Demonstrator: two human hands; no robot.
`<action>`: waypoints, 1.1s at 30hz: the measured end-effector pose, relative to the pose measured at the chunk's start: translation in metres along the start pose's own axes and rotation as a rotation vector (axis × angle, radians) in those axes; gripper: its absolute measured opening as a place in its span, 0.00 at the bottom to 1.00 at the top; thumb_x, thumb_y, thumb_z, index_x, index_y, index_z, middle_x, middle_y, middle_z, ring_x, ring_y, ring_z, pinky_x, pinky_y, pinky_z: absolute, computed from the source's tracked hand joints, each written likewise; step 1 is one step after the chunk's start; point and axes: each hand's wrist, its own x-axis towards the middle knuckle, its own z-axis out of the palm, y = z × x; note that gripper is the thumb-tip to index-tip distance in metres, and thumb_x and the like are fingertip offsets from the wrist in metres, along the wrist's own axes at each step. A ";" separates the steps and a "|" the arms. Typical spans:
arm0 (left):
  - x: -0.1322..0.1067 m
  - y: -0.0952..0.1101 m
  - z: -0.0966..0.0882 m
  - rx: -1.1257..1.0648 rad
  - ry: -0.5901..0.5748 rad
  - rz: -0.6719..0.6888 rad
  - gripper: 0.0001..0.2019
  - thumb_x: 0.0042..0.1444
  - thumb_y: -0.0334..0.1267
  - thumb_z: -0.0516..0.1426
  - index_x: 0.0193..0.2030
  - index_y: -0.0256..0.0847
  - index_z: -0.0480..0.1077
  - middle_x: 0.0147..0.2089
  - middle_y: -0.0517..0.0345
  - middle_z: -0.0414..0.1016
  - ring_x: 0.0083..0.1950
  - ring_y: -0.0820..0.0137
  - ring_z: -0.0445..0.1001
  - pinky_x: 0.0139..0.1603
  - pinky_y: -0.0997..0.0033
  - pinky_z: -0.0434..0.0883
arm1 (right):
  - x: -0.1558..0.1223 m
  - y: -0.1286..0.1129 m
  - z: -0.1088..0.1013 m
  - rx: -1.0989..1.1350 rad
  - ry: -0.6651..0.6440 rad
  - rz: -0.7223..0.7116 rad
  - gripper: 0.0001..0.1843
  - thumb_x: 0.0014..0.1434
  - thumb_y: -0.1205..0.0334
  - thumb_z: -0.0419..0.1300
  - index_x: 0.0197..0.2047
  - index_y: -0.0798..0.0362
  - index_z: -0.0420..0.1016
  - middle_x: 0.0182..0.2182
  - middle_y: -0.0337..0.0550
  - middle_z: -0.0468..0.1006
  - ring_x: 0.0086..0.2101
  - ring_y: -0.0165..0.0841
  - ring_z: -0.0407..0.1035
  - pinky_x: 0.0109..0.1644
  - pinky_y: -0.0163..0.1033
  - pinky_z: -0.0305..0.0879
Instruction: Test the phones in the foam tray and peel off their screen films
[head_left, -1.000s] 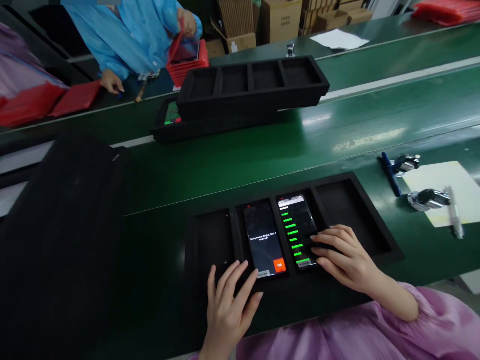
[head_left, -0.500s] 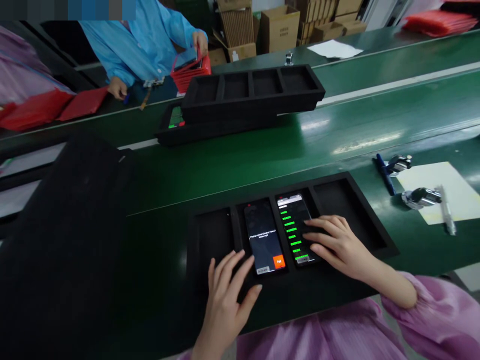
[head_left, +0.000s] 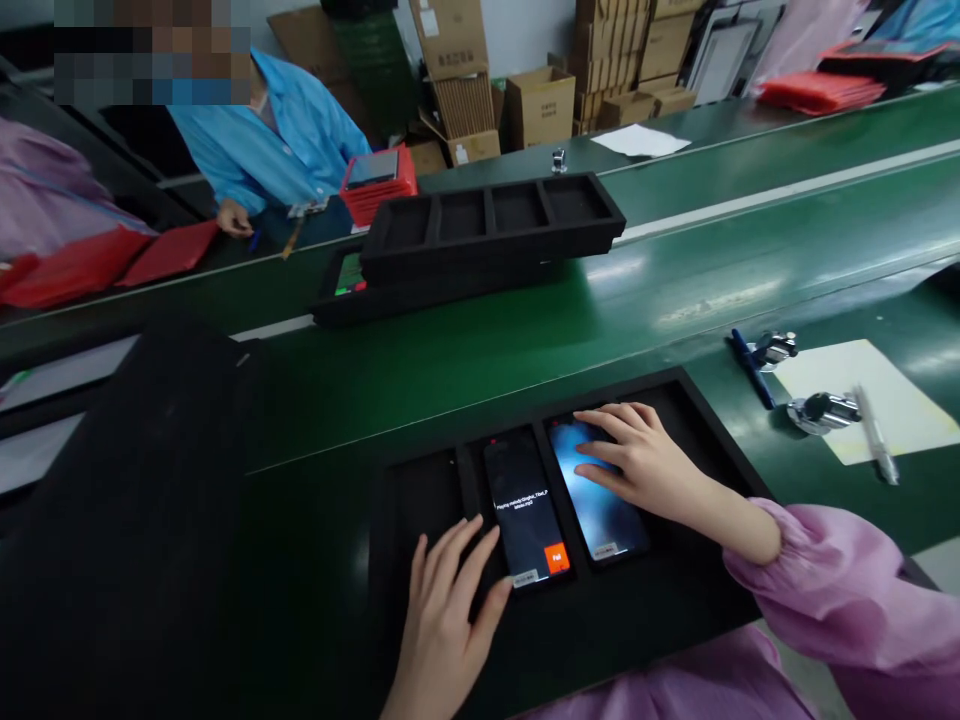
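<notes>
A black foam tray (head_left: 660, 384) with several compartments lies in front of me. Two phones rest in its middle compartments. The left phone (head_left: 523, 530) has a dark screen with white text and an orange button at its lower right. On the right phone (head_left: 600, 510) a blurry blue-white picture is lit. My left hand (head_left: 450, 600) lies with fingers apart at the left phone's lower left edge, thumb near its bottom corner. My right hand (head_left: 637, 455) reaches over the upper part of the right phone, fingers spread; whether the fingertips touch the glass I cannot tell.
Black trays (head_left: 487, 250) are stacked across the green bench (head_left: 420, 390). More dark trays with phones (head_left: 60, 375) stand at left. At right are a blue pen (head_left: 752, 370), metal fittings (head_left: 825, 410) and paper (head_left: 892, 390). A co-worker in blue (head_left: 285, 130) sits opposite beside red pouches (head_left: 379, 190).
The right phone's screen has gone from a list of green lines to a blue-white picture. My right hand has moved up its screen. The co-worker's hand has left the red stack.
</notes>
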 end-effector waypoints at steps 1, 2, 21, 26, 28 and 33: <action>-0.007 0.004 0.002 0.004 0.016 0.001 0.19 0.70 0.39 0.52 0.66 0.46 0.67 0.60 0.53 0.77 0.60 0.66 0.75 0.73 0.58 0.60 | 0.001 0.001 0.001 -0.015 0.012 0.005 0.16 0.73 0.51 0.57 0.42 0.49 0.84 0.56 0.51 0.79 0.52 0.44 0.71 0.55 0.53 0.64; -0.012 0.008 0.004 0.007 0.032 0.003 0.19 0.69 0.39 0.53 0.66 0.45 0.68 0.60 0.53 0.77 0.60 0.66 0.75 0.73 0.59 0.59 | 0.003 0.001 0.004 -0.023 0.016 0.004 0.15 0.73 0.52 0.57 0.43 0.49 0.84 0.56 0.51 0.79 0.52 0.44 0.71 0.54 0.52 0.64; 0.007 0.003 -0.010 0.039 0.032 0.120 0.17 0.69 0.41 0.54 0.60 0.37 0.73 0.56 0.45 0.77 0.62 0.61 0.70 0.79 0.50 0.43 | 0.006 -0.001 0.020 -0.102 -0.030 -0.056 0.13 0.72 0.53 0.58 0.46 0.49 0.82 0.58 0.50 0.79 0.52 0.44 0.70 0.56 0.52 0.59; 0.069 -0.028 0.006 0.066 -0.031 -0.007 0.22 0.72 0.50 0.47 0.59 0.43 0.75 0.58 0.42 0.76 0.61 0.54 0.73 0.68 0.34 0.62 | 0.006 0.000 0.021 -0.105 -0.014 -0.060 0.14 0.73 0.54 0.57 0.44 0.50 0.83 0.56 0.52 0.79 0.52 0.45 0.70 0.55 0.51 0.61; 0.087 -0.035 0.015 0.058 -0.064 -0.006 0.23 0.72 0.53 0.47 0.58 0.44 0.76 0.60 0.38 0.75 0.62 0.48 0.72 0.62 0.25 0.65 | 0.005 0.000 0.022 -0.110 -0.023 -0.056 0.13 0.72 0.55 0.58 0.45 0.49 0.83 0.57 0.52 0.79 0.52 0.45 0.70 0.55 0.52 0.61; 0.081 -0.031 0.020 0.008 -0.079 0.067 0.18 0.70 0.51 0.52 0.47 0.49 0.81 0.57 0.46 0.78 0.61 0.51 0.73 0.66 0.27 0.63 | 0.003 0.000 0.024 -0.094 -0.038 -0.033 0.11 0.71 0.55 0.61 0.47 0.47 0.84 0.57 0.52 0.78 0.54 0.46 0.69 0.56 0.53 0.61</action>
